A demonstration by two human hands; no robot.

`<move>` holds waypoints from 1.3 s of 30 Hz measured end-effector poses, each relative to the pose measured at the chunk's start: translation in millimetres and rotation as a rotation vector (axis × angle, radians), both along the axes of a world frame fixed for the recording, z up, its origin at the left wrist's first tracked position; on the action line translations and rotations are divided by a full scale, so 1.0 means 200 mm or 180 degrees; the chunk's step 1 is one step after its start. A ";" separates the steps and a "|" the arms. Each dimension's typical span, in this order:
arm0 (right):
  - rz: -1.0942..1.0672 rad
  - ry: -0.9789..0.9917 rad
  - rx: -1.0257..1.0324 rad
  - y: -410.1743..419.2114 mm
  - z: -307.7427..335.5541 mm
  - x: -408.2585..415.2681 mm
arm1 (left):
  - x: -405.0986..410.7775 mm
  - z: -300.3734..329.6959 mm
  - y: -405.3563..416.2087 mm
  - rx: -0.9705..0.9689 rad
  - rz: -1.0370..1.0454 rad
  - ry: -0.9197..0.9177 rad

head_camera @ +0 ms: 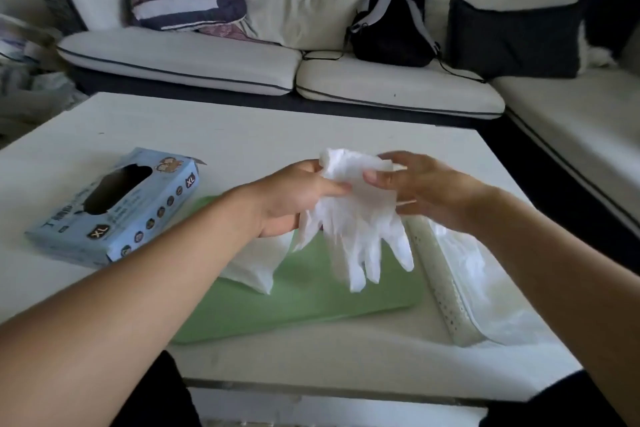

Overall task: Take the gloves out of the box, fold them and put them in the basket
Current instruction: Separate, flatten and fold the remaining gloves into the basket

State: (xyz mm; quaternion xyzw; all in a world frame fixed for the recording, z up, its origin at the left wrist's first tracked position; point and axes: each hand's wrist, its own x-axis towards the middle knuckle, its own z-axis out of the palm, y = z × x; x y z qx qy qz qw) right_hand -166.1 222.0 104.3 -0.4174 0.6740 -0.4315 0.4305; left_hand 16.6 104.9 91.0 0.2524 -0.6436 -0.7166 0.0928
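- Up above the bench [242,135], both hands hold one thin white glove [356,215] by its cuff end, its finger parts hanging down over the green mat [311,298].
- Left hand [294,198]: thumb and fingers pinch the crumpled cuff at its left side.
- Right hand [422,187]: thumb in front and fingers behind grasp the cuff's right side.
- Blue glove box [138,204] lies flat on the bench to the left, its oval opening facing up and dark inside; "XL" marks show on it.
- On the mat's left part, partly under the left wrist, lies a folded white piece [256,267] that looks like another glove.
- To the right of the mat stands a pale perforated basket [446,298] holding white, filmy material; the right forearm crosses over it.
- Behind the bench runs a white-cushioned sofa [207,59] with pillows and a black bag [391,35].
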 end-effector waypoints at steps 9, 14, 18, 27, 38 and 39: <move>-0.0436 -0.0490 -0.0518 -0.16 -0.11 -0.09 | -0.11 -0.07 -0.13 -0.1200 0.0701 -0.0151; -0.0495 0.0768 -0.1595 -0.22 -0.10 -0.13 | -0.14 -0.08 -0.22 -0.2165 0.0908 0.0848; 0.0288 0.2274 -0.0238 -0.19 -0.29 -0.14 | -0.10 -0.30 -0.26 -0.2451 -0.0245 -0.0339; 0.2058 0.3019 0.1095 -0.10 -0.22 0.08 | 0.23 -0.20 -0.34 -0.3345 -0.0221 -0.1406; 0.1843 0.3574 0.0158 -0.29 -0.30 0.59 | 0.46 -0.27 -0.41 -0.3053 -0.1021 -0.2981; 0.1692 0.3462 -0.0009 -0.30 -0.34 0.62 | 0.45 -0.28 -0.42 -0.3020 -0.1040 -0.2908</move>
